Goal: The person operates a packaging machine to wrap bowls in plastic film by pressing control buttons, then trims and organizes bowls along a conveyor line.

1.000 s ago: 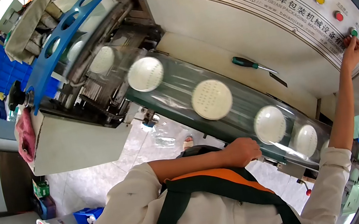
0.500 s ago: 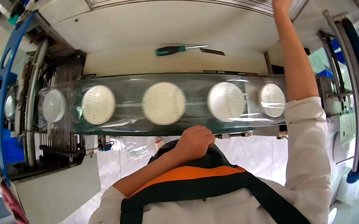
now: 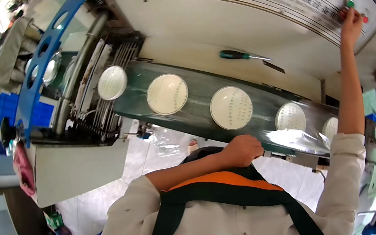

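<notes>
My right hand (image 3: 352, 29) is raised to the control panel. Its fingers are closed at a green knob (image 3: 349, 3) close to the panel's right end, and a red button (image 3: 364, 18) is beside them. My left hand (image 3: 244, 151) makes a fist at the near edge of the green conveyor belt (image 3: 190, 74), in front of my waist; nothing sticks out of it. White round dishes with green print lie in a row on the belt, among them a middle one (image 3: 230, 108), one to its left (image 3: 167, 94) and one to its right (image 3: 290, 117). Clear film shines around them.
A green-handled screwdriver (image 3: 234, 54) lies on the ledge behind the belt, near a dark blade-like strip (image 3: 274, 67). Left of the belt are a metal rod rack (image 3: 105, 102) and a blue bar with holes (image 3: 35, 76). Rollers stand at the far right.
The view has turned, so the machine appears tilted and shifted right. My right hand remains at the green knob, and my left hand is still a fist by the belt.
</notes>
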The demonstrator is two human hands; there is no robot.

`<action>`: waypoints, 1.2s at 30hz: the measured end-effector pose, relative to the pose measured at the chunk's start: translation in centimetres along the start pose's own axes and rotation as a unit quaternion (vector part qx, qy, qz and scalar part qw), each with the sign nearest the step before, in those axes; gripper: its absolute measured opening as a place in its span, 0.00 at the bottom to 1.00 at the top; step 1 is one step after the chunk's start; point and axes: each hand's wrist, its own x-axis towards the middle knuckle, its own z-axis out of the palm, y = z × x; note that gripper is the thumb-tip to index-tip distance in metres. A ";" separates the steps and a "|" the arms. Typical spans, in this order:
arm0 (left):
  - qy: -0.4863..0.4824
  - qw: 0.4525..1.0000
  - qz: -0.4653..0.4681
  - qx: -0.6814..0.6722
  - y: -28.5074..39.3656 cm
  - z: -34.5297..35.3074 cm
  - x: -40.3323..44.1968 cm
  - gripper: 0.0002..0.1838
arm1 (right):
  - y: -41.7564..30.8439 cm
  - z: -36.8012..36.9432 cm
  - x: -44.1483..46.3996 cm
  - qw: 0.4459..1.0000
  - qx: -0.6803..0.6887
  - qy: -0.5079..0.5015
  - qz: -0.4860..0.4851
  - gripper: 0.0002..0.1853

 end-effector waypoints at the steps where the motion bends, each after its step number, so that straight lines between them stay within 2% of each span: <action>1: 0.000 1.000 0.004 0.003 0.0 0.1 0.0 0.07 | 0.1 -0.1 0.1 1.000 0.000 -0.004 -0.001 0.16; 13: 0.025 1.000 0.008 -0.011 -0.2 0.6 -0.1 0.09 | 0.9 -0.5 0.5 1.000 -0.008 -0.012 0.021 0.18; 36: 0.020 1.000 -0.001 -0.007 0.0 0.4 -0.1 0.09 | 1.4 -0.6 0.8 1.000 0.008 -0.008 0.024 0.17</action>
